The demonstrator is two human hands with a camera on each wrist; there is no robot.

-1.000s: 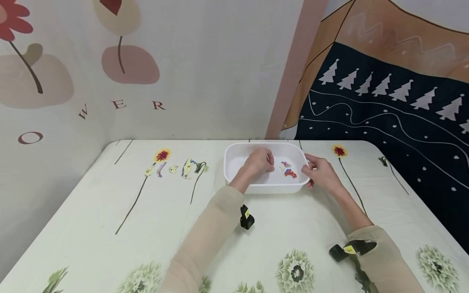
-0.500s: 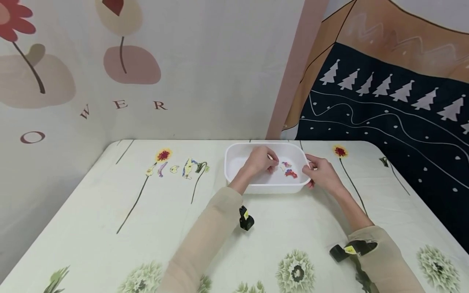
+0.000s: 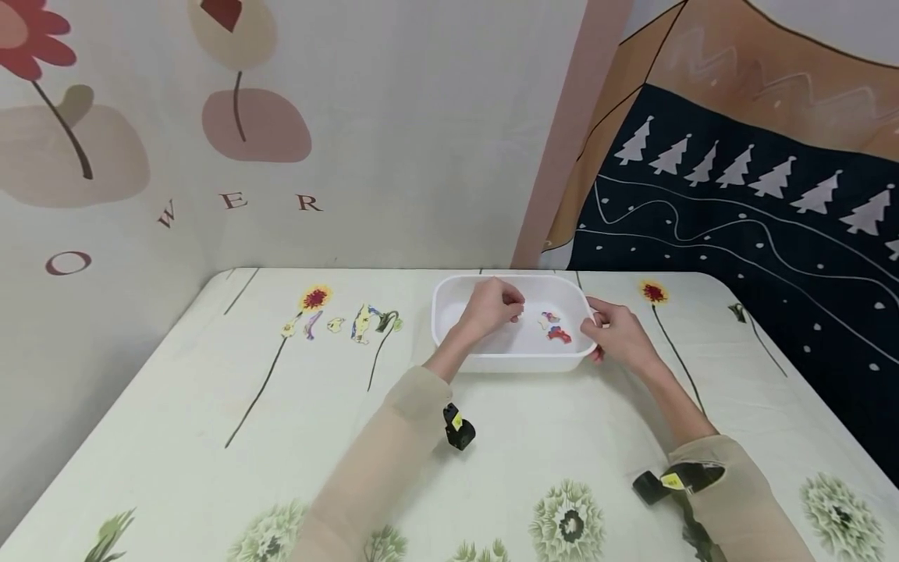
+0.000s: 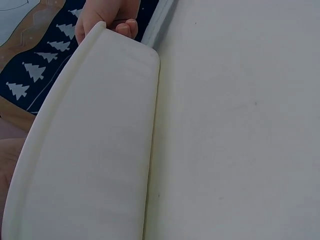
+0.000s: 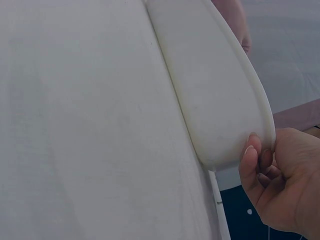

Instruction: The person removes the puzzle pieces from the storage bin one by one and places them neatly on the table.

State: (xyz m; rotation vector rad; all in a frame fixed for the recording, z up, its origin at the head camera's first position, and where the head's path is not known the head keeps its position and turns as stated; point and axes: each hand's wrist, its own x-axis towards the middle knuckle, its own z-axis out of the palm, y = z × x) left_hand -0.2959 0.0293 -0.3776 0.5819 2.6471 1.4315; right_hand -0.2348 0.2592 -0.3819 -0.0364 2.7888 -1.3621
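A white plastic tub (image 3: pixel 523 363) stands near the table's far edge. My right hand (image 3: pixel 620 334) grips its right end, thumb over the rim and fingers curled against the outer wall, also seen in the right wrist view. My left hand (image 3: pixel 488 307) is over the tub's inside with its fingers bent together; whether anything is between the fingertips is hidden. On the tub floor, right of that hand, lie a red and blue flat piece (image 3: pixel 559 334) and a smaller pinkish-purple piece (image 3: pixel 551 317). In the left wrist view, the tub wall (image 4: pixel 95 125) hides most of the left hand.
Left of the tub, several small flat pieces lie on the flower-printed tablecloth (image 3: pixel 190 375), among them a purple piece (image 3: pixel 312 324), a yellow piece (image 3: pixel 335 325) and a blue-yellow piece (image 3: pixel 361 323). A patterned curtain (image 3: pixel 414 156) hangs behind the table.
My left hand first shifted right inside the tub, then came back left and slightly up. My right hand has kept its grip on the tub's end. The visible pieces have not moved.
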